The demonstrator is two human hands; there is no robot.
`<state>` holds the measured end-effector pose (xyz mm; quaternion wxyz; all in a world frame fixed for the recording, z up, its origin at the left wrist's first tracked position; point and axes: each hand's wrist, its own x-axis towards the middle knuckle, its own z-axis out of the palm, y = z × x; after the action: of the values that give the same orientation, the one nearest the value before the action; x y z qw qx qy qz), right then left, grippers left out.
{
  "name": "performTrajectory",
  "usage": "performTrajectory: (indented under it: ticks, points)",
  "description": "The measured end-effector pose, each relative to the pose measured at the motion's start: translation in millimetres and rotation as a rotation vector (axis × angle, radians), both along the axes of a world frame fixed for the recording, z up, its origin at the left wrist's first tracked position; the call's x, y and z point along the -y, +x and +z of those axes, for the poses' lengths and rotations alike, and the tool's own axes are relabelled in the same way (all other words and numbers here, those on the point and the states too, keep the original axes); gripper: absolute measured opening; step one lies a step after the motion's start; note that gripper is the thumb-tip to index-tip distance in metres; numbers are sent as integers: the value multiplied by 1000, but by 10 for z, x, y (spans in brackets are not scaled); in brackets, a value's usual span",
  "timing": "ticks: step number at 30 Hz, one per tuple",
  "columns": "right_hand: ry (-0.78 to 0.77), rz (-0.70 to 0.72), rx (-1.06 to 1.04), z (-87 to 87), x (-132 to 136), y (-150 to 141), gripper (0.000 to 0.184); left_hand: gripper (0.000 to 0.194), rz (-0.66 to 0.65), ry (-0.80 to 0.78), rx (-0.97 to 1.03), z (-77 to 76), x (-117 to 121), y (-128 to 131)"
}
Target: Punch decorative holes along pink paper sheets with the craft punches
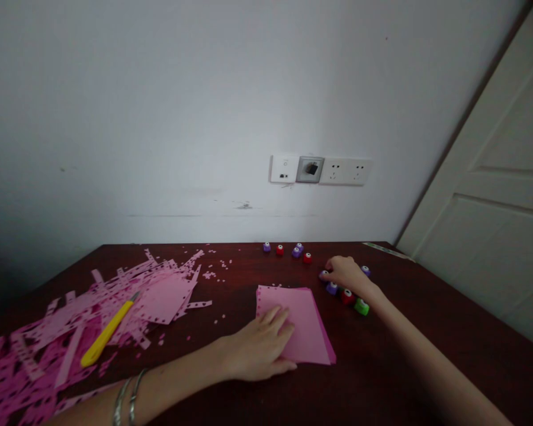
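My left hand lies flat with its fingers spread on a stack of pink paper. Punched holes run along the stack's left and top edges. At the right, my right hand has its fingers curled down over a small purple craft punch, partly hidden by the fingertips. Close by, below that hand, sit another purple punch, a red punch and a green punch. One more purple punch is just beyond the wrist.
Pink paper strips and scraps are heaped at the left, with a yellow-handled cutter on top. Tiny punched bits are scattered near them. Several punches stand along the back edge. A ruler-like strip lies at the back right.
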<state>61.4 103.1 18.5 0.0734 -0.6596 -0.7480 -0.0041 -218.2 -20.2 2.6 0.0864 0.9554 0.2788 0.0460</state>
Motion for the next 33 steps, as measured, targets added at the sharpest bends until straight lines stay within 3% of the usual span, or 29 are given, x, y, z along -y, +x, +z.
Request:
performTrajectory:
  ticks: [5, 8, 12, 15, 18, 25, 33]
  points:
    - [97, 119, -21, 123, 9, -209, 23, 53, 136, 36, 60, 191, -199, -70]
    - [36, 225, -126, 165, 36, -394, 19, 52, 232, 8, 87, 250, -403, -200]
    - [-138, 477, -258, 131, 146, -613, 26, 80, 206, -154, 21, 193, -566, -377]
    - [-133, 618, -248, 63, 311, -697, 41, 99, 304, -271, -24, 113, -528, -434]
    - [-134, 631, -246, -2, 508, -708, 48, 86, 414, -297, 50, 61, -407, -427]
    - [-277, 559, -221, -66, 768, -688, 87, 72, 439, -310, 191, 23, -265, -266]
    - [-347, 570, -272, -56, 750, -685, 86, 67, 456, -342, 269, -24, -328, -228]
